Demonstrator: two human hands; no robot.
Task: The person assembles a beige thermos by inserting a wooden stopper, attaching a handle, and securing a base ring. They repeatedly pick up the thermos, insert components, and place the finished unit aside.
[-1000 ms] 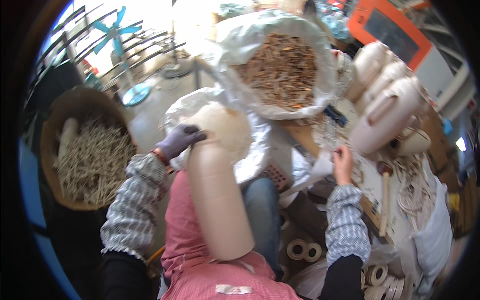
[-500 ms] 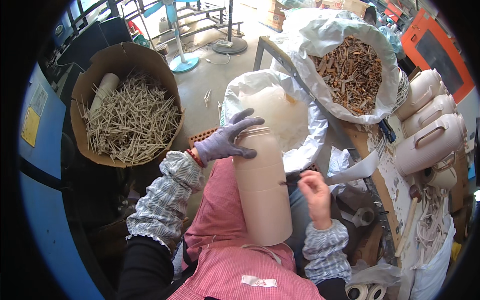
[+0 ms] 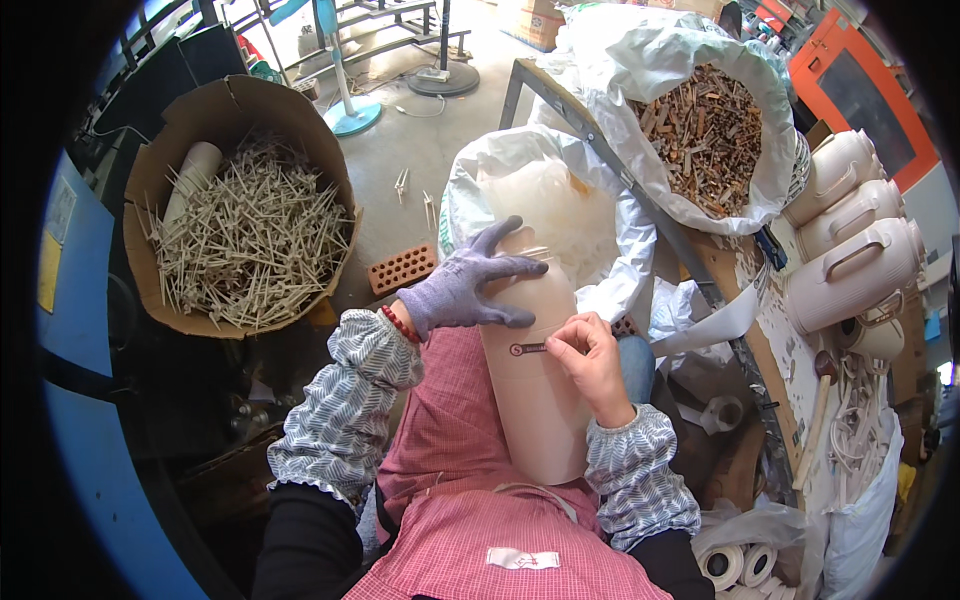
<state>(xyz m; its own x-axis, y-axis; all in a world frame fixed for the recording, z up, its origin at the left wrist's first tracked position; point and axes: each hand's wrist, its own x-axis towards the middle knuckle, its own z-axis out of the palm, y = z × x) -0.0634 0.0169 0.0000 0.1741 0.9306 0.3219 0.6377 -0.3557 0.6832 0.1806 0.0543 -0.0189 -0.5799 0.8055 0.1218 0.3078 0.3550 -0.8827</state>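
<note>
Your left hand (image 3: 462,285), in a grey knit glove, lies spread wide over the upper end of the tall beige plastic body (image 3: 530,380), fingers splayed and pressing on it. Your right hand (image 3: 590,358) is bare, fingers pinched narrow on a small dark sticker (image 3: 528,349) on the body's front face. The body rests tilted on your lap against the pink checked apron (image 3: 470,470), at picture centre. Room is tight: at 12 o'clock the white plastic bag (image 3: 600,215) sits just behind the body's top; at 1 o'clock a second bag of brown scrap pieces (image 3: 705,135) stands on the counter (image 3: 745,300), whose metal edge runs diagonally from 12 to 4 o'clock, close to your right forearm. At 3 o'clock, three cream jugs with handles (image 3: 850,240) lie on the counter. At 10 o'clock the cardboard box of pale sticks (image 3: 245,225) stands well apart from your left hand; a red perforated brick (image 3: 402,268) lies just beside your left wrist. Open floor (image 3: 420,140) shows between box and bags at 11 to 12 o'clock. Versus half a second ago: right hand has come up from the body's side onto its front face; left hand stays on top, fingers spread flatter.
</note>
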